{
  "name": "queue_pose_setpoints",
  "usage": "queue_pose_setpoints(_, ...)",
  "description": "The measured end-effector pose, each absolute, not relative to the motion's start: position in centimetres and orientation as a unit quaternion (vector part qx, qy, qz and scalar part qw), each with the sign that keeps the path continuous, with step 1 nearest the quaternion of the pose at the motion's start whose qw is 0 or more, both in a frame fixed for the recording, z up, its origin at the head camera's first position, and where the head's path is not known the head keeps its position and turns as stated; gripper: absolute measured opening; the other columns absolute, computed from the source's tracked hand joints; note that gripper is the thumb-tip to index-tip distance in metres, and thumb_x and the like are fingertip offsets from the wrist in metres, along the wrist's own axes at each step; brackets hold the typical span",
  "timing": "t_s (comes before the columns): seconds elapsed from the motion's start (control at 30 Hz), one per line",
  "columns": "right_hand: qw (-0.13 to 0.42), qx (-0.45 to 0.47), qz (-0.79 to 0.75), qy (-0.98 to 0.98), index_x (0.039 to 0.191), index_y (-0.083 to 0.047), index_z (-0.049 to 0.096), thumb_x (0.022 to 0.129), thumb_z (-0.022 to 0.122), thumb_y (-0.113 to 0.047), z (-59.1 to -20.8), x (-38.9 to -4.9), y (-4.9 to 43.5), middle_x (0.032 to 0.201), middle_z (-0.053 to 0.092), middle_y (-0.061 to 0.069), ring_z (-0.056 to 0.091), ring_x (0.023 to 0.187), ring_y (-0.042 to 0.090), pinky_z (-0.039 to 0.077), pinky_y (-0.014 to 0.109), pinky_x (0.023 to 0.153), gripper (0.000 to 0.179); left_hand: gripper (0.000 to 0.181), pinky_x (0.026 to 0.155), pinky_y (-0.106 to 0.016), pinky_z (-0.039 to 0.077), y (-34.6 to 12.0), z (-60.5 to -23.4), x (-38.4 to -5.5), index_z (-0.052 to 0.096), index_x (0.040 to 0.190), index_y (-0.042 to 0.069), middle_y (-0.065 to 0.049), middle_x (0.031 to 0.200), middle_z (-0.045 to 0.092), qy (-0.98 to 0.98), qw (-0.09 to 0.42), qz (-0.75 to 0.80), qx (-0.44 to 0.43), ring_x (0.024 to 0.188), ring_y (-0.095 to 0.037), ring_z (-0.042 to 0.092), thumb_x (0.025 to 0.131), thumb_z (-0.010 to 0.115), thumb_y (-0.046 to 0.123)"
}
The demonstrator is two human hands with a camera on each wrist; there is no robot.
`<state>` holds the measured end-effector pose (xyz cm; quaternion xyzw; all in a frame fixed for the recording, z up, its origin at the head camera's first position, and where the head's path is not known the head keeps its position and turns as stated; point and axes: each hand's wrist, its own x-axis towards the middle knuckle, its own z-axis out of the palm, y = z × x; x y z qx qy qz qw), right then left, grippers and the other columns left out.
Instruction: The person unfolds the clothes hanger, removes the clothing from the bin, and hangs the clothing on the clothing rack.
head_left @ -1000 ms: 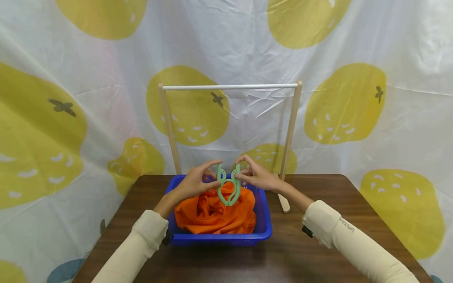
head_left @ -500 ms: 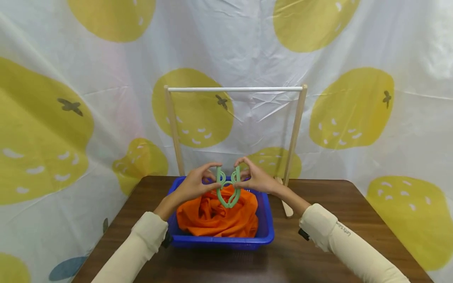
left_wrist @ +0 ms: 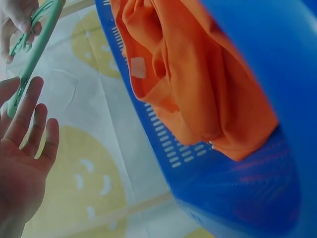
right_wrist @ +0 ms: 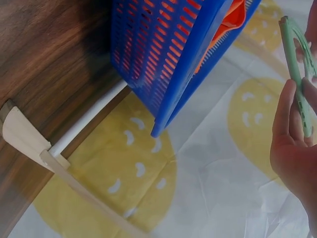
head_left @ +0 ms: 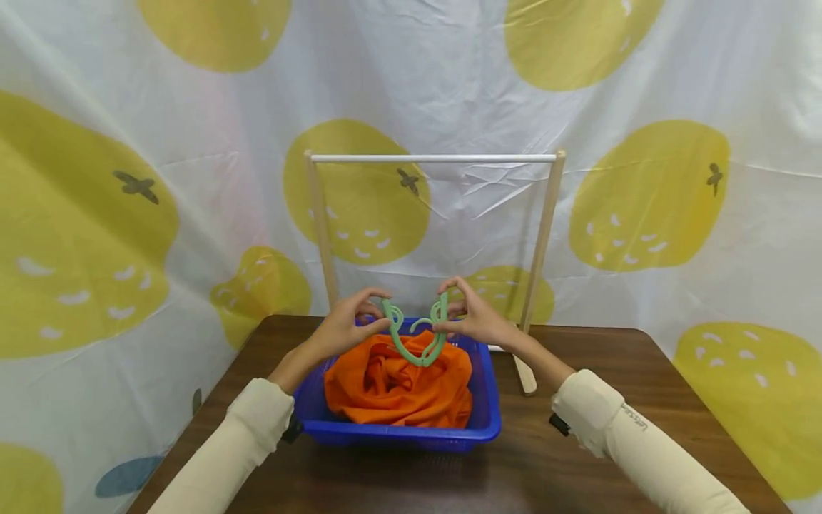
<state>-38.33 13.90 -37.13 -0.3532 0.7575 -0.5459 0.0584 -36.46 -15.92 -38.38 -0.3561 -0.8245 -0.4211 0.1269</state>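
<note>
A green plastic folding clothes hanger [head_left: 422, 361] is up in front of me, its two arms spread in a V with the hook between them. My left hand [head_left: 344, 327] pinches the end of one arm between thumb and fingers. The other arm's end is pinched by my right hand [head_left: 480, 318]. In the left wrist view the hanger [left_wrist: 40, 49] runs slantwise from the left fingertips to the right hand. Below both hands, a crumpled orange garment [head_left: 398, 400] lies in a blue plastic basket [head_left: 398, 432]; a small pale label shows on the cloth in the left wrist view.
Behind the basket stands a wooden rack with a white crossbar [head_left: 432, 158]; its right foot [head_left: 526, 377] rests on the brown table [head_left: 591, 400]. A white curtain [head_left: 488, 86] printed with large yellow fruit hangs behind and at both sides.
The hanger's arms have swung apart from a nearly folded shape, and its hook now shows apart from the left arm. My left hand has moved left; the view has shifted slightly.
</note>
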Motion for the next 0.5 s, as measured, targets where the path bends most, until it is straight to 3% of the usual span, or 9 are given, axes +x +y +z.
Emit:
queue_pose_setpoints(0.23, 0.035, -0.348, -0.539, 0.766, 0.134, 0.006, 0.034, 0.089, 0.076, 0.011, -37.4, -38.8, 14.5, 0.089, 0.073, 0.023, 0.073, 0.078, 0.029, 0.061, 0.036, 0.064, 0.062, 0.026, 0.074, -0.044, 0.055, -17.0, -38.6, -36.2, 0.061, 0.121, 0.013, -0.002, 0.096, 0.078, -0.832, 0.115, -0.436, -0.324, 0.082, -0.019, 0.072, 0.100, 0.073, 0.022)
queue_pose_setpoints(0.5, 0.012, -0.332, -0.566, 0.754, 0.131, -0.001, 0.035, 0.090, 0.072, 0.015, -37.3, -38.6, 15.2, 0.089, 0.072, 0.025, 0.073, 0.077, 0.025, 0.061, 0.036, 0.065, 0.058, 0.016, 0.081, -0.049, 0.056, -17.7, -38.9, -36.3, 0.063, 0.106, 0.012, -0.005, 0.102, 0.077, -0.835, 0.136, -0.430, -0.315, 0.096, -0.023, 0.074, 0.100, 0.073, 0.022)
